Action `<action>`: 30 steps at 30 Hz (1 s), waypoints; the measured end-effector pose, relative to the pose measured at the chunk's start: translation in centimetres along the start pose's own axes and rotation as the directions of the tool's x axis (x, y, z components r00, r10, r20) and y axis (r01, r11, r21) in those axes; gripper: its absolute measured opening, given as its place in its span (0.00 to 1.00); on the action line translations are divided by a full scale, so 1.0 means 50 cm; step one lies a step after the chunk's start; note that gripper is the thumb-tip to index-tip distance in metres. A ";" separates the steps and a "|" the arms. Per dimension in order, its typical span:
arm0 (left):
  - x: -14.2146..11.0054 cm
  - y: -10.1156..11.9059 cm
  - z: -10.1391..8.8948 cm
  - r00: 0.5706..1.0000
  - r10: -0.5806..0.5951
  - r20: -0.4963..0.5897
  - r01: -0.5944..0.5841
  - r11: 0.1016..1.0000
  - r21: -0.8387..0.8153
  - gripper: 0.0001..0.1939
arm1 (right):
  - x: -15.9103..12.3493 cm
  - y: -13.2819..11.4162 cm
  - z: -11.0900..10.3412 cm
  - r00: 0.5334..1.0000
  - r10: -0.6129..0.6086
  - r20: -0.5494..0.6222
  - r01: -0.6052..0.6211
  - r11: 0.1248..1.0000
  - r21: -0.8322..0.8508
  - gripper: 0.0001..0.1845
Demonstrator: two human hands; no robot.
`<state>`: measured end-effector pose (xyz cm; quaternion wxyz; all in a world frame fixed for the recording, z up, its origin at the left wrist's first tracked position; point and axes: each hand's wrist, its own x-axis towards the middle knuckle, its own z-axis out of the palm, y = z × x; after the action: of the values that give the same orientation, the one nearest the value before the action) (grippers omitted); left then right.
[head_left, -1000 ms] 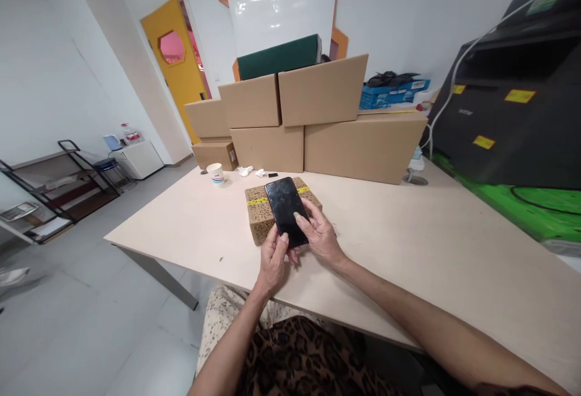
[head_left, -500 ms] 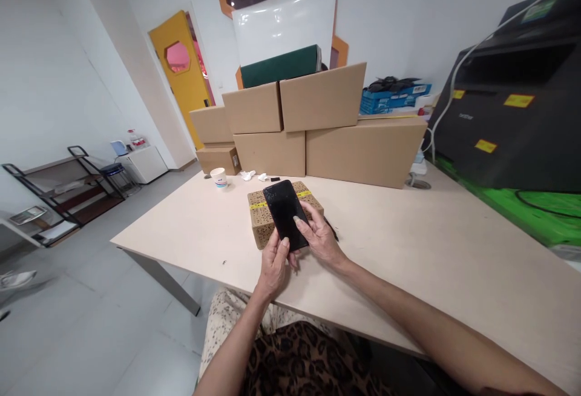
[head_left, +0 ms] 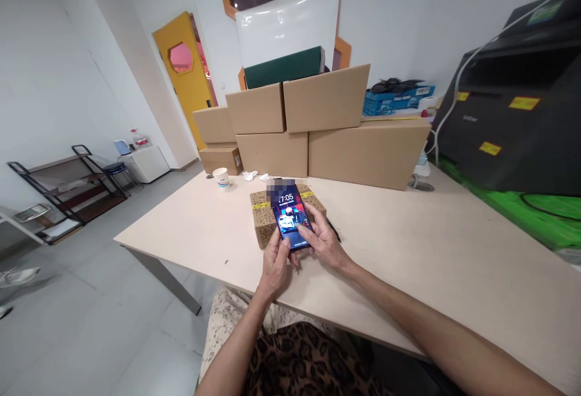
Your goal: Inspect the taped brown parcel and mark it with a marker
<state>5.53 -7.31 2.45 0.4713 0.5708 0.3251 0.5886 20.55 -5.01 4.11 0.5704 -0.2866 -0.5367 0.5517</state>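
Observation:
A smartphone [head_left: 290, 211] is held upright and tilted back over the near side of the table, its screen lit with a clock reading 17:05 and a colourful picture. My left hand [head_left: 274, 263] grips its lower left corner, thumb on the front and fingers behind. My right hand [head_left: 324, 241] is closed round the right edge, with its thumb over the lower screen. Behind the phone sits a small patterned cardboard box [head_left: 264, 224] with yellow tape, partly hidden by the phone and hands. A thin dark object [head_left: 334, 230] lies right of that box.
A paper cup [head_left: 221, 178] and crumpled white tissues [head_left: 249, 175] stand on the table [head_left: 181, 226]. Stacked cardboard boxes [head_left: 272, 155] line its far side, topped by a dark green box [head_left: 284, 68]. A large black machine [head_left: 512, 123] is at the right, near a blue basket [head_left: 381, 103].
The phone's screen has gone from black to lit, showing the time and a picture. Both hands keep their hold. The view has shifted slightly.

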 end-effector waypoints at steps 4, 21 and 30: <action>-0.001 0.003 0.001 1.000 0.009 0.013 -0.009 1.000 0.003 0.31 | -0.003 -0.005 -0.010 0.999 0.012 0.032 -0.012 1.000 0.002 0.50; 0.000 -0.005 -0.002 1.000 0.004 -0.022 -0.004 1.000 -0.003 0.31 | -0.005 -0.022 -0.049 0.962 0.133 0.238 -0.144 0.989 0.028 0.27; -0.001 -0.013 -0.007 1.000 -0.024 -0.015 0.023 0.998 -0.061 0.45 | -0.002 -0.021 -0.049 0.984 0.136 0.118 -0.152 0.978 0.142 0.23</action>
<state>5.28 -7.05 1.80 0.4928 0.5477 0.3173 0.5970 23.16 -4.69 4.43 0.5192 -0.2507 -0.5013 0.6452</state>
